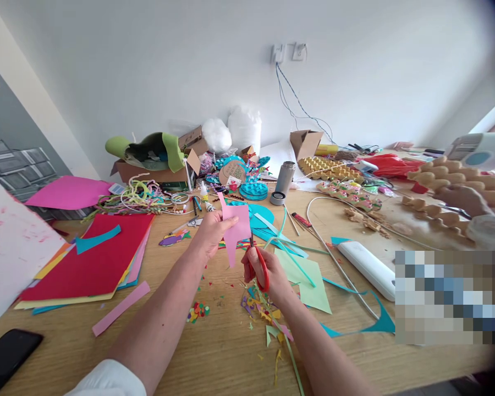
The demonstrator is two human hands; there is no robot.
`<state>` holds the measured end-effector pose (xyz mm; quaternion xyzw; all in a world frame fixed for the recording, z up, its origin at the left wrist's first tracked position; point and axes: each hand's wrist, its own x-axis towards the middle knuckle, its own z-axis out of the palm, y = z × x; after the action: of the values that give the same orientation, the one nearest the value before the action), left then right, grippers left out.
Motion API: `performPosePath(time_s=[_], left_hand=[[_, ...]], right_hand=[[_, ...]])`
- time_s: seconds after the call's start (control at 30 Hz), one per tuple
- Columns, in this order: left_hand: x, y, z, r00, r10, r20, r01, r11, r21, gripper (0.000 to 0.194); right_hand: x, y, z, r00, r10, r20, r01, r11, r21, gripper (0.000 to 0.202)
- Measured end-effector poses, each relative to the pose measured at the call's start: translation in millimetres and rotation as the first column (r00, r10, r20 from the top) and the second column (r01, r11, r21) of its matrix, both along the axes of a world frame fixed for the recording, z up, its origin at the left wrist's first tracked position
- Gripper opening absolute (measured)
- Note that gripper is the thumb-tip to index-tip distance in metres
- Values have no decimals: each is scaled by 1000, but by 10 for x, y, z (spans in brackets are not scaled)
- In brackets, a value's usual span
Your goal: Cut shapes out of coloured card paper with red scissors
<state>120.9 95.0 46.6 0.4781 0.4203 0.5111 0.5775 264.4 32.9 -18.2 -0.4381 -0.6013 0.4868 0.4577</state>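
Pink paper (240, 220) — above the worktop (214, 352), long axis roughly upright in view — is pinched by the left hand (209, 235); the right hand (275, 275), gripping red scissors (266, 270), sits at its lower-right corner.

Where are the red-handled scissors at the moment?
In the head view, just right of centre, the red-handled scissors are in the right hand, blades at the lower right edge of the pink paper held by the left hand.
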Motion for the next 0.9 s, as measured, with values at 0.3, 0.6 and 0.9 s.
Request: performPosePath(time_s=[0.3,0.6,0.9], left_hand=[[7,1,-7,1000,-4,20,4,1000,5,28],[9,20,-14,998,-28,53,27,1000,10,34],[27,14,-23,996,-19,88,21,999,-25,45]], right_hand=[[-14,4,23,1000,-28,2,28,999,-22,49],[-36,-11,72,997,-74,-23,72,994,-78,53],[-50,-3,89,995,-100,-22,98,991,-96,58]])
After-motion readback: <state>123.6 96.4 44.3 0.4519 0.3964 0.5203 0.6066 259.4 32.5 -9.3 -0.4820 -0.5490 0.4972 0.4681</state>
